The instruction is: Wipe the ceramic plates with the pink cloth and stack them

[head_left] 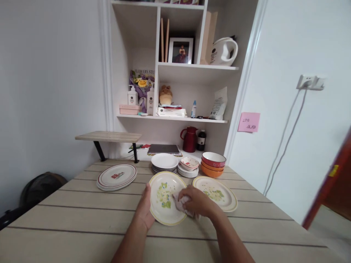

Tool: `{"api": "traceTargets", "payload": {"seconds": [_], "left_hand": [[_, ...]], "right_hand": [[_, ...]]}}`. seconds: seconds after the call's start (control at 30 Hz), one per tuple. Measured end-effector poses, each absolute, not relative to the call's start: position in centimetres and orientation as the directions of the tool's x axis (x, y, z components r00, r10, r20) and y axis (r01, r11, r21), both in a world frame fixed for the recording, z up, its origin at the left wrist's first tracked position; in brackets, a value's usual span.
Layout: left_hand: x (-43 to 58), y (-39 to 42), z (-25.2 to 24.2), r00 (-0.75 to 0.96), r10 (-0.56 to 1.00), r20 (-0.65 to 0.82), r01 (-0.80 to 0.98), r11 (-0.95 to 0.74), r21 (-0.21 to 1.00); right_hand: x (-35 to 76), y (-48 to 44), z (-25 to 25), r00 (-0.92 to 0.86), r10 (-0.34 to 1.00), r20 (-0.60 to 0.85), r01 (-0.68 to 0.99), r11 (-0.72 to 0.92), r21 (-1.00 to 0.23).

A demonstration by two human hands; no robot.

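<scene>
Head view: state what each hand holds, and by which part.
The left hand holds a round, yellow-rimmed white plate by its left edge; the right hand, a crumpled pale cloth by a bunched part.

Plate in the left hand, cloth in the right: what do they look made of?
Plate: probably glazed ceramic, from its smooth pale face with a slight sheen and printed pattern, though melamine is possible.
Cloth: likely soft fabric with a matt finish, since it bunches into folds; the fibre can't be told.

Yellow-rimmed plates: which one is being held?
The left plate: the left hand grips its edge and the right hand holds a cloth on it. The right plate lies on the table, in neither hand.
</scene>
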State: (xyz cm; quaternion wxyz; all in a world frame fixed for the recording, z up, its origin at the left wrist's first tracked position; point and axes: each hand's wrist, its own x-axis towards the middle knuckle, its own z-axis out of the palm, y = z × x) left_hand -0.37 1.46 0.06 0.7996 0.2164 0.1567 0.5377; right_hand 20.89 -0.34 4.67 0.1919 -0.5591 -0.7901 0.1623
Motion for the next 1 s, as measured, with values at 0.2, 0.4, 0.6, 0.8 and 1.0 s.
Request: {"api": "traceTargets", "payload": {"seconds": [0.2,0.4,0.6,0.8,1.0], "left_hand": [[-0.1,1.1,0.1,0.192,0.978,-0.078,-0.783,0.201,0.588],[0.0,1.0,0.7,0.273,0.96,-0.069,-0.776,0.262,0.574],[-0.2,0.7,0.6,0.375,0.923,-0.081,-0.762,0.357,0.541],[-0.2,1.1,0.5,0.43,0.902,-0.029,-0.762,0.38,0.525],[-0.2,1.5,-0.1,0.39,0.921,-0.01,-0.79,0.34,0.51]], "right_hand": [[18.5,3.2,3.9,0.033,0.927,0.374,0.902,0.134,-0.41],[13.6,3.5,3.8,-0.162,0.87,0.466,0.87,0.349,-0.348],[13.1,1.5,4.0,-0.541,0.71,0.451,0.569,0.704,-0.426],[14.8,2.3,4.3,-0.384,0.817,0.429,0.778,0.537,-0.326],[17.9,3.1,4.6,-0.118,0.904,0.41,0.93,0.246,-0.274]]}}
